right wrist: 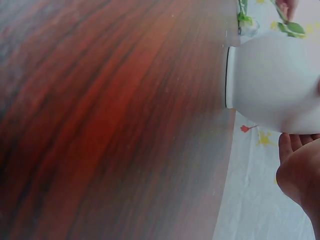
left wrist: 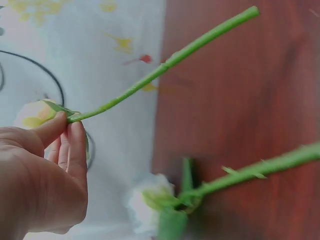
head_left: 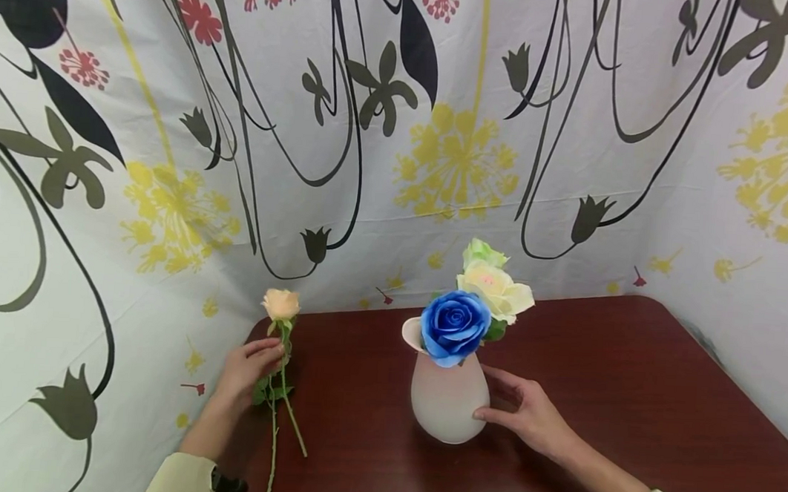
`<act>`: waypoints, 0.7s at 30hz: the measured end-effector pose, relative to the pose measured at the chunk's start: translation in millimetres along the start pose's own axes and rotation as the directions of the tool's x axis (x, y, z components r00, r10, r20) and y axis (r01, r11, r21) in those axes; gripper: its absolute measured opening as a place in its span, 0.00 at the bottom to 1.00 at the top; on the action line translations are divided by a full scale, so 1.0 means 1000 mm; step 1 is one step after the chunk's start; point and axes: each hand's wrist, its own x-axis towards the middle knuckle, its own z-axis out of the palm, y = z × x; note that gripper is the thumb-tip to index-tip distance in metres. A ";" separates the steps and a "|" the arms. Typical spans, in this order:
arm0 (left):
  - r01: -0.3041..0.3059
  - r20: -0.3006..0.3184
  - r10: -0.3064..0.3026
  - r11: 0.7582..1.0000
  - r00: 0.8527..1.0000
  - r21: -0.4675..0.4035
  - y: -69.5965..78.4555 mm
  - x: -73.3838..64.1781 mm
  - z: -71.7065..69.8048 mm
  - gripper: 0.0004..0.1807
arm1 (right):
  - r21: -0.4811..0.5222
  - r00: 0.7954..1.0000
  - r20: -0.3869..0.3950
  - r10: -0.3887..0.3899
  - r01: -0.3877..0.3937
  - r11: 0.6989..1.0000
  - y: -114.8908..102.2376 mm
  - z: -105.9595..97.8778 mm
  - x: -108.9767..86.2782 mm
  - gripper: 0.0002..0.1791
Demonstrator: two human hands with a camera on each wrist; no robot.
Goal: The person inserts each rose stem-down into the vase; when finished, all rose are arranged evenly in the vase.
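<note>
My left hand (head_left: 243,372) pinches a peach rose (head_left: 281,305) just below its bloom, between thumb and fingers. Its green stem (left wrist: 165,66) slants away from the fingertips over the table. Below it, a second pale rose (left wrist: 150,205) lies at the table's edge, blurred in the left wrist view; its bloom is hidden in the head view. With thumb and fingers around its side, my right hand (head_left: 535,417) holds a white vase (head_left: 448,409) standing upright on the table. In the vase are a blue rose (head_left: 455,327), a cream rose (head_left: 499,290) and a pale green bloom (head_left: 482,253).
The dark red-brown wooden table (head_left: 356,452) reaches back to a white cloth (head_left: 292,144) printed with flowers, which hangs behind it and along both sides. A dark band (head_left: 227,486) circles the left wrist.
</note>
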 end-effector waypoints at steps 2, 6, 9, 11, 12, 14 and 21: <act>-0.006 -0.001 0.006 0.996 1.000 -0.093 0.011 0.001 0.003 0.13 | -0.001 1.000 0.000 -0.001 0.001 1.000 0.000 0.000 0.000 0.37; -0.014 -0.026 0.007 0.962 1.000 -0.272 0.031 -0.001 0.012 0.06 | -0.001 1.000 0.001 -0.002 0.002 1.000 0.000 0.000 0.000 0.37; -0.035 -0.045 0.020 0.929 0.999 -0.369 0.045 -0.003 0.022 0.07 | -0.001 1.000 0.001 -0.005 0.005 1.000 0.000 0.000 0.000 0.37; -0.065 -0.059 0.044 0.903 0.997 -0.426 0.054 -0.005 0.029 0.08 | -0.004 1.000 0.000 -0.007 0.007 1.000 0.000 0.000 0.000 0.37; -0.083 -0.069 0.058 0.890 0.996 -0.449 0.059 -0.006 0.033 0.09 | -0.006 1.000 0.000 -0.008 0.008 1.000 0.000 0.000 0.000 0.37; -0.122 -0.087 0.090 0.854 0.992 -0.505 0.069 -0.009 0.041 0.09 | -0.007 1.000 0.000 -0.010 0.010 1.000 0.000 0.000 0.000 0.37; -0.227 -0.135 0.184 0.714 0.974 -0.663 0.103 -0.024 0.073 0.07 | -0.006 1.000 -0.002 -0.002 0.002 1.000 0.000 0.000 0.000 0.37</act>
